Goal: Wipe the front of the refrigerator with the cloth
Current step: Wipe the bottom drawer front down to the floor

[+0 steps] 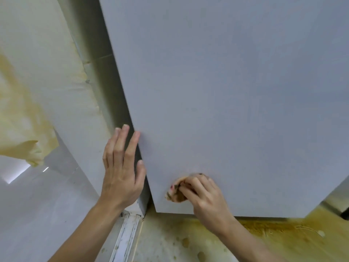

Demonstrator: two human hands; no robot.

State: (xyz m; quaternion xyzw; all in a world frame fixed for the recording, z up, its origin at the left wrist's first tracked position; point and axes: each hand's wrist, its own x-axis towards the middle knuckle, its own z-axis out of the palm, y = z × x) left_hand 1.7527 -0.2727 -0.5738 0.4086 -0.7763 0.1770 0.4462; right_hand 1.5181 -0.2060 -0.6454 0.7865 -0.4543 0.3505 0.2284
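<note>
— We've got the refrigerator (pixel 226 91) filling most of our view, its front a plain pale panel.

— Below it we see the floor (pixel 264 239), stained yellow-brown along the bottom edge.

— Our left hand (pixel 121 167) lies flat on the door's left edge, fingers straight, holding nothing.

— And our right hand (pixel 205 197) has its fingers curled round the cloth (pixel 174 191), a small brownish wad bunched up and pressed against the front, low down near the bottom left corner.
</note>
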